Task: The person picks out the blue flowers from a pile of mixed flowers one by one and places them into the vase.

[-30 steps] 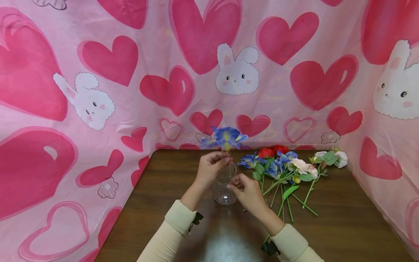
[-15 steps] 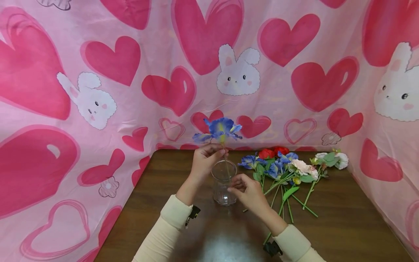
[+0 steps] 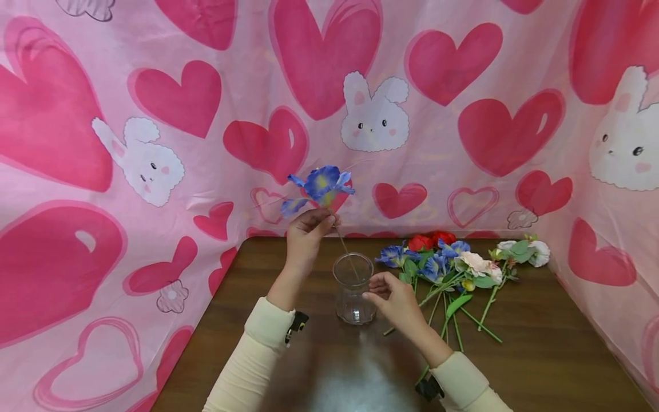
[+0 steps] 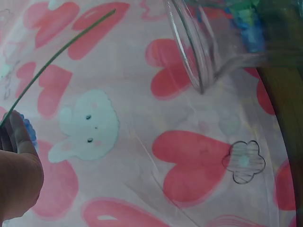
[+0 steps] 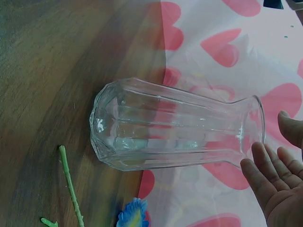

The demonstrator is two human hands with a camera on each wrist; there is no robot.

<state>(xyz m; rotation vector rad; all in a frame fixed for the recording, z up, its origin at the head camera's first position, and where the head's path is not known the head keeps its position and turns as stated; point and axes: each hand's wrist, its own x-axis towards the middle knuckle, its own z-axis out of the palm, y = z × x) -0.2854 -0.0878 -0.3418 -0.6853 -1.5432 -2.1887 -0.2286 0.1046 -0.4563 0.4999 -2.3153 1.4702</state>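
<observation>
Up above the vase, my left hand [image 3: 308, 234] pinches the thin green stem [image 4: 61, 51] of a blue iris [image 3: 321, 186], just under its bloom. The stem slants down to the right; its bare end stands apart from the vase mouth in the left wrist view. A clear glass vase [image 5: 175, 130] stands upright on the table, with no stem inside it. Beside its rim is my right hand [image 3: 395, 300], thumb and fingers spread and relaxed [image 5: 279, 179]. The fingertips lie at the rim; whether they touch the glass I cannot tell.
To the right of the vase lies a pile of artificial flowers: blue irises [image 3: 433, 266], red blooms [image 3: 421, 242], pale pink blooms [image 3: 475, 262] and white ones [image 3: 538, 253]. Their green stems point toward the front of the brown table [image 3: 247, 366]. A heart-patterned pink cloth hangs behind.
My left hand has moved up and to the left with the iris, and the stem now tilts more. The right hand has stayed beside the vase rim, its fingers slightly more spread.
</observation>
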